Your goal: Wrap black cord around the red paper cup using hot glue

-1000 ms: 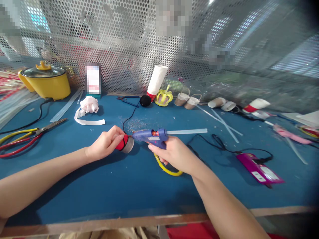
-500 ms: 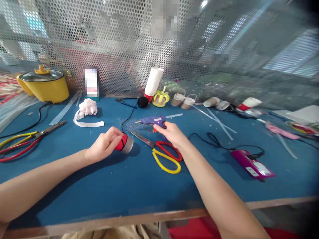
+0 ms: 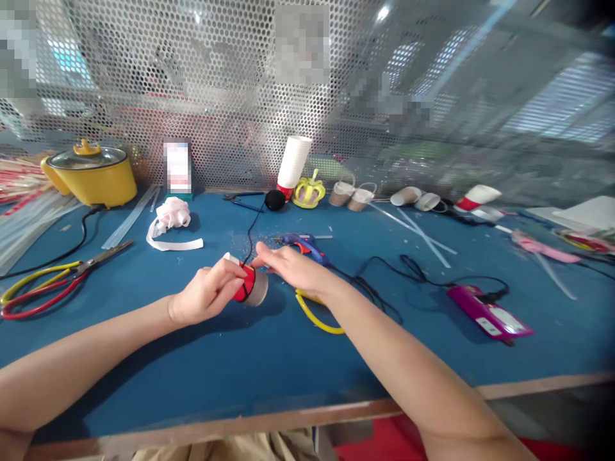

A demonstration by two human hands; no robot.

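My left hand [image 3: 211, 288] grips a small red paper cup [image 3: 248, 286] tipped on its side, with its pale end to the right. A thin black cord [image 3: 250, 237] wraps the cup and runs back to a black ball of cord [image 3: 275, 200]. My right hand [image 3: 293, 266] reaches to the cup's far side, thumb raised and fingers stretched; whether its fingertips touch the cup or cord is unclear. Just beyond it, a blue glue gun [image 3: 292, 239] lies on the table. Under my right hand and wrist, scissors with a yellow handle [image 3: 317, 320] are mostly hidden.
More scissors [image 3: 72, 275] lie at left near a yellow electric pot [image 3: 93, 179]. White ribbon [image 3: 175, 214], a phone [image 3: 177, 168], stacked paper cups [image 3: 294, 160] and a yellow crown-like basket [image 3: 308, 192] line the back. A purple power strip [image 3: 490, 314] is at right, with trailing cable.
My right hand has let go of the glue gun, now lying on the table, and moved left to the cup. My left hand still holds the cup, shifted slightly right.
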